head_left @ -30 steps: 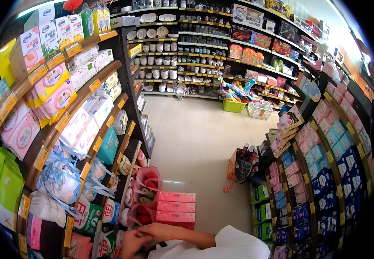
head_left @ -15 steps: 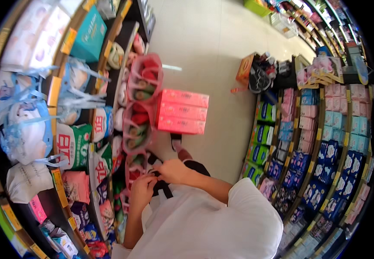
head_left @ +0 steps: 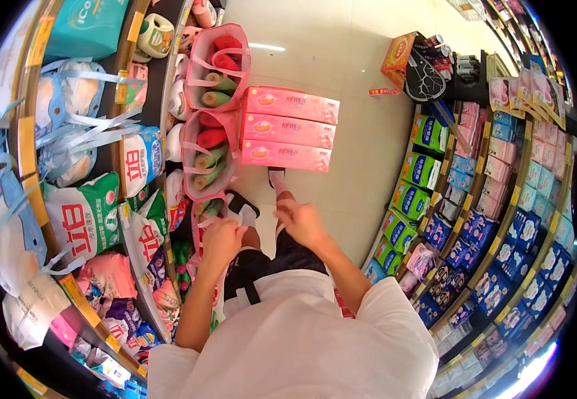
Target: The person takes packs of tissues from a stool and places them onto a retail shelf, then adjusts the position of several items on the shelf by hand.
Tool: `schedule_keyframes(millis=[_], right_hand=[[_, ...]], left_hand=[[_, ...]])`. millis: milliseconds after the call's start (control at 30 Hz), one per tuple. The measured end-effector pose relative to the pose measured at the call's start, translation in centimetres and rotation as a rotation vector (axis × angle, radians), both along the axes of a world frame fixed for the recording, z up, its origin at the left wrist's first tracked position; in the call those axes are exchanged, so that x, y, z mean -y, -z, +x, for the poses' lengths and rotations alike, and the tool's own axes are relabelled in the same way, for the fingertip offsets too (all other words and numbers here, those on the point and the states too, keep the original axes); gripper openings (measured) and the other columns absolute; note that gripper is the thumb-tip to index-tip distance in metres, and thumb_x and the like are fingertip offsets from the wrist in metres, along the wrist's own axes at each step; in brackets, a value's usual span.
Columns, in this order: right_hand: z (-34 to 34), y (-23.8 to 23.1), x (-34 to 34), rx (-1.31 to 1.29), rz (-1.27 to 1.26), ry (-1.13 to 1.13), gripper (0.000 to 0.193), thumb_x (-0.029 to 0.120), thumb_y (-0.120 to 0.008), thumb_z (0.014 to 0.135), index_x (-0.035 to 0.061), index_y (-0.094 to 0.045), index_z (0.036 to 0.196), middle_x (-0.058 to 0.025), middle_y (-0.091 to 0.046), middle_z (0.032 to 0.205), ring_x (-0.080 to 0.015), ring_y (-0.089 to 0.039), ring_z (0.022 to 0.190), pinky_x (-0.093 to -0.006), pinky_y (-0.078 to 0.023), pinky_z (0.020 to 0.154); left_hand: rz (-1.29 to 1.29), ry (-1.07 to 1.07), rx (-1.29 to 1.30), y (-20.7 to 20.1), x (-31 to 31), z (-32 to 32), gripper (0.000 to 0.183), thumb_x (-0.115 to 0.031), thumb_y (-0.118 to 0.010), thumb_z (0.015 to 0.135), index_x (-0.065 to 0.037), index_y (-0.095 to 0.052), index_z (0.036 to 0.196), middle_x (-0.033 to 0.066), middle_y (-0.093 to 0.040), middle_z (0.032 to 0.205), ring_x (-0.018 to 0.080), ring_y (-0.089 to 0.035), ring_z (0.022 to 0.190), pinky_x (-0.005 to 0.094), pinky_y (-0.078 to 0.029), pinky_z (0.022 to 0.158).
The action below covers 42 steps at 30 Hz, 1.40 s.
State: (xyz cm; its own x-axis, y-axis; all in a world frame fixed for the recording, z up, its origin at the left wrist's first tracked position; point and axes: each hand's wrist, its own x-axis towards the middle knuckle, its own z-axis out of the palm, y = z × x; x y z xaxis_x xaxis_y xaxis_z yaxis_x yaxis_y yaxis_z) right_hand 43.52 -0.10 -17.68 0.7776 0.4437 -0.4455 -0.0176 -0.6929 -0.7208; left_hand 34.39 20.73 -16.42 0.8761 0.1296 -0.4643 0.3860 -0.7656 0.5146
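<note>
My left hand (head_left: 223,237) is held in front of my left thigh with its fingers curled in. Over my right leg, my right hand (head_left: 299,223) also has curled fingers, its thumb side toward the left hand. The two hands are apart, and the inside of each is hidden, so whatever they hold, if anything, does not show. Just beyond them on the floor stand three stacked pink boxes (head_left: 288,126). To their left are pink clear bags (head_left: 198,156) holding bottles with red and green parts; the left hand is nearest to the closest bag.
Shelves on the left hold green-and-white detergent bags (head_left: 82,216), bottles and blue-ribboned packs (head_left: 79,149). Right-hand shelves carry green packs (head_left: 421,170) and dark blue packs (head_left: 491,282). An orange carton (head_left: 398,56) and a dark racket (head_left: 426,76) stand at the far right. A tiled floor (head_left: 361,143) runs between.
My hands have moved apart from near my waist, the right one to the right. The view has shifted forward: the pink boxes look larger, and both feet now show.
</note>
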Motion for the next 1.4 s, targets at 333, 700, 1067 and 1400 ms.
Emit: schedule_keyframes(millis=[333,700,1067,1400], right_hand=[[6.1,6.2,6.3,0.049,-0.197,0.244,0.058,0.022,-0.071,0.080,-0.0015,-0.048,0.128,-0.0268,-0.060,0.115,-0.0431,-0.057,0.106,-0.0462,-0.046,0.090],[13.8,11.9,6.3,-0.128,0.003,0.559,0.046,0.022,-0.071,0.078,-0.0007,-0.051,0.112,-0.0244,-0.065,0.101,-0.0408,-0.064,0.095,-0.0448,-0.050,0.080],[13.0,6.9,6.6,-0.072,0.021,0.488,0.056,0.028,-0.071,0.077,-0.0034,-0.052,0.120,-0.0234,-0.066,0.105,-0.0358,-0.065,0.097,-0.0406,-0.050,0.082],[13.0,-1.6,0.1,0.051,0.059,0.165,0.061,0.020,-0.071,0.081,-0.0084,-0.048,0.130,-0.0201,-0.068,0.102,-0.0237,-0.067,0.092,-0.0331,-0.053,0.080]], left_hand=[[-0.088,-0.196,-0.040,10.9,0.6,10.8,0.045,-0.034,-0.068,0.084,0.002,-0.061,0.110,0.0226,-0.065,0.105,0.0379,-0.063,0.096,0.0432,-0.048,0.083],[-0.456,-0.346,-0.151,14.6,-0.4,17.8,0.064,-0.023,-0.067,0.086,0.000,-0.039,0.139,0.0176,-0.062,0.122,0.0240,-0.060,0.108,0.0350,-0.045,0.094],[-0.251,-0.438,0.075,6.0,0.6,14.1,0.051,-0.026,-0.069,0.083,0.000,-0.054,0.124,0.0223,-0.064,0.110,0.0324,-0.063,0.103,0.0398,-0.048,0.090],[-0.170,-0.856,0.274,-3.9,-1.8,1.8,0.038,-0.027,-0.070,0.081,0.004,-0.061,0.100,0.0228,-0.066,0.096,0.0335,-0.065,0.091,0.0400,-0.050,0.080]])
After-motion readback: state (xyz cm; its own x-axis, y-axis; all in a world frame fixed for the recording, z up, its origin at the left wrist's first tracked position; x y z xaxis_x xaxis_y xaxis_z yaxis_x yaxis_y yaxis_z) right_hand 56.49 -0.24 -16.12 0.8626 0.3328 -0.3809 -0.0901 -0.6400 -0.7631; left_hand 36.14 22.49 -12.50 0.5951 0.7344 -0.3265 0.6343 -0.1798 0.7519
